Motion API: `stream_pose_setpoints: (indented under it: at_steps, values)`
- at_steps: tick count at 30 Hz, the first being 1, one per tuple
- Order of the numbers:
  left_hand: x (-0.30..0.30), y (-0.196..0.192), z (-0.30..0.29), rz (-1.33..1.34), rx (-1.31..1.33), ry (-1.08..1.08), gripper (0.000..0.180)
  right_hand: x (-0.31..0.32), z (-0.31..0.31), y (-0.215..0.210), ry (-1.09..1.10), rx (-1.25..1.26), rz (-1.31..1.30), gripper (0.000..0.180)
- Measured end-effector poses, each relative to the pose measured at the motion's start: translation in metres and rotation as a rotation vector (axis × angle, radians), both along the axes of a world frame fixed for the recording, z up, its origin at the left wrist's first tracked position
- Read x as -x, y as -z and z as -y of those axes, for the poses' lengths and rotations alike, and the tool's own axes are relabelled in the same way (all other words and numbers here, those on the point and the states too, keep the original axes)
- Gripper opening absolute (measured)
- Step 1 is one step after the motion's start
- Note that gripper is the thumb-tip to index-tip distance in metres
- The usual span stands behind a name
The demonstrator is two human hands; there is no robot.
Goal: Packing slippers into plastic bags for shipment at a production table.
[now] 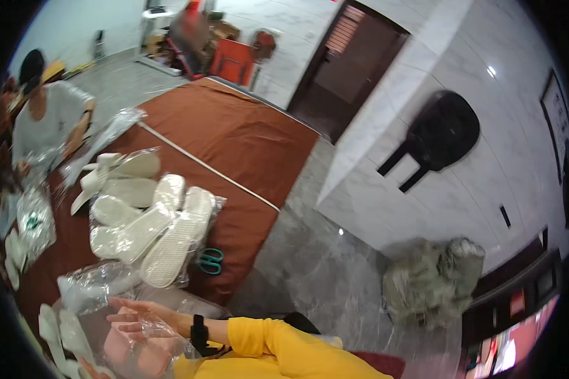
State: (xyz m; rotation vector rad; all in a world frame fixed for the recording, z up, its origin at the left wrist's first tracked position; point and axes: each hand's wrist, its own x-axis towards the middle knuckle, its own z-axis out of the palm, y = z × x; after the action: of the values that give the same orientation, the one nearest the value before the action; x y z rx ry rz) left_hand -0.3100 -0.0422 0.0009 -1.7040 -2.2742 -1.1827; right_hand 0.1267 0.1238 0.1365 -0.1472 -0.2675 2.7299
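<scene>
Just below the pile of white slippers [148,221], the right hand [136,316] and left hand [123,350] both grasp a clear plastic bag [148,344].

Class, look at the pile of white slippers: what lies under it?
The pile of white slippers rests on clear plastic wrap over the brown table cover. Teal scissors lie beside it. Anything beneath the pile is hidden.
</scene>
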Motion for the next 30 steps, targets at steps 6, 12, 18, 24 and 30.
stream_pose_setpoints:
  at_steps: [6, 12, 18, 24, 30]
  values:
    - [0.024, 0.100, -0.107, 0.376, 0.069, 0.464, 0.053, -0.009, -0.020, 0.062, 0.087, 0.120, -0.099, 0.045]
    - [-0.194, -0.034, -0.017, 0.680, 0.098, 0.499, 0.056, -0.052, -0.023, 0.098, 0.084, -0.115, 0.071, 0.046]
    - [-0.260, -0.106, 0.056, 0.897, 0.099, -0.188, 0.084, -0.079, -0.034, 0.077, -0.022, -0.198, 0.273, 0.057]
    - [-0.294, -0.129, 0.063, -0.288, 0.646, -0.352, 0.070, -0.067, -0.041, 0.072, -0.251, -0.596, 0.751, 0.042]
    - [-0.297, -0.080, 0.066, 0.108, 0.618, 0.189, 0.073, -0.060, -0.059, 0.071, -0.395, -0.709, 0.718, 0.044]
